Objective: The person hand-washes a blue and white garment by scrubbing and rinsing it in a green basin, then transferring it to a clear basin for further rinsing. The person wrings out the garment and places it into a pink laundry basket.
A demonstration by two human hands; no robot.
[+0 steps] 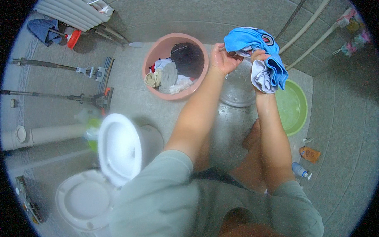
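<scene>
My right hand [259, 55] grips a bunched blue and white garment [250, 39], whose folds hang over the wrist. A round dark patch shows on its blue cloth. Close beside the garment's left edge is my left hand [225, 60], palm up with its fingers apart. The fingertips come up to the cloth; whether they touch it is unclear. Both hands are above a clear, wet basin [239, 94], partly hidden by my arms. To the left stands a pink tub [150, 57] with dark, white, grey and beige clothes [169, 75] in it.
A green basin [304, 106] of water stands right, partly behind my right forearm. Orange [309, 154] and blue [299, 169] bottles lie along the right wall. The toilet [141, 142] is at my left, with a mop [91, 71] and plunger [74, 39] beyond. Pipes [305, 27] run along the far wall.
</scene>
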